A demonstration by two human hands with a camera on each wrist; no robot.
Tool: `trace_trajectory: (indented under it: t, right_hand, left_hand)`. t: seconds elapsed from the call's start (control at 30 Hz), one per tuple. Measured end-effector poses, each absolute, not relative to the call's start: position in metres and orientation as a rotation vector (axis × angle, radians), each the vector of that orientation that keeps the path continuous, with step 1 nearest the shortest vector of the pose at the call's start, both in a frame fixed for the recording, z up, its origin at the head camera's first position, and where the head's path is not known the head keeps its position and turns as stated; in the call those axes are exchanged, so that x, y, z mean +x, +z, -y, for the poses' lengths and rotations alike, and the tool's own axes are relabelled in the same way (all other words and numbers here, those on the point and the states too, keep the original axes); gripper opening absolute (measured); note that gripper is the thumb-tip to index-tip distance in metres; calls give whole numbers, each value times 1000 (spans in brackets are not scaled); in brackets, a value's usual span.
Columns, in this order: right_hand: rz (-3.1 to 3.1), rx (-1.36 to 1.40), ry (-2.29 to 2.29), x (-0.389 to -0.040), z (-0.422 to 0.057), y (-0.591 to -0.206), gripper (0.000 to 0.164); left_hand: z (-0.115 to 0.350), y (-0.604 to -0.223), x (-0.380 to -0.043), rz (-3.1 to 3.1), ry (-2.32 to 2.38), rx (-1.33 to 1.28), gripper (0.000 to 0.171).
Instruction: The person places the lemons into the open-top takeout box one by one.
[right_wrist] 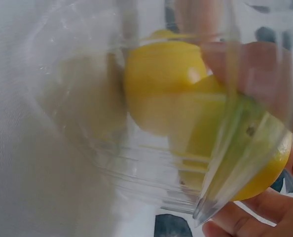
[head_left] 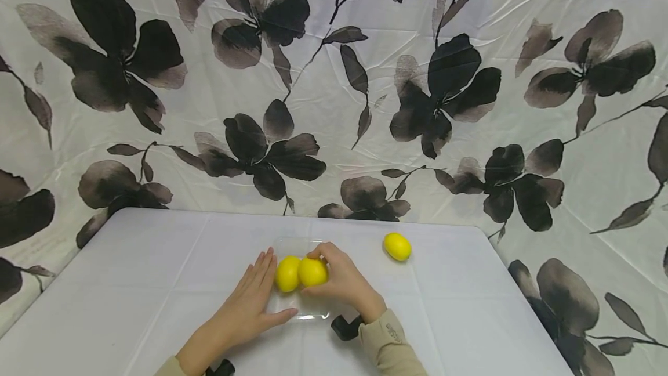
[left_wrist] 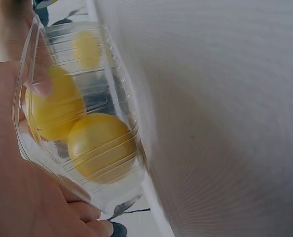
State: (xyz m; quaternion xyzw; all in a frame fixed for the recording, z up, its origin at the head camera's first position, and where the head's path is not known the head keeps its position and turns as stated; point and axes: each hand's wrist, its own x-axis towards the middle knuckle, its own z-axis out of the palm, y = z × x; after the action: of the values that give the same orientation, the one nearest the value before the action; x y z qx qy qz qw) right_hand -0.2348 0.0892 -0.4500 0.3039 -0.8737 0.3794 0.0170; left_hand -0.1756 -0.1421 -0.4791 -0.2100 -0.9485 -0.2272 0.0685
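A clear plastic container stands on the table with two lemons at it. One lemon lies inside toward the left wall. Against its right side is a second lemon, which my right hand grips between thumb and fingers. My left hand lies along the container's left side, fingers straight and thumb spread across the near left corner. Through the clear wall, the left wrist view shows the left lemon close up. In the right wrist view, the gripped lemon has a greenish patch and a dark spot.
Another lemon lies on the white-covered table, to the right of and beyond the container. A cloth with dark flowers hangs behind the table's far edge. Black wrist devices sit at both wrists.
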Motion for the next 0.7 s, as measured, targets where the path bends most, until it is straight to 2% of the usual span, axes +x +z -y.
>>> trace_trajectory:
  t: [0.43, 0.7]
  right_hand:
    - [2711, 889, 704, -230, -78, -447, 56]
    - [2810, 957, 664, -229, -79, -440, 52]
  left_hand:
    - [142, -480, -177, 2849, -669, -637, 113]
    - [139, -477, -178, 2853, -681, -626, 113]
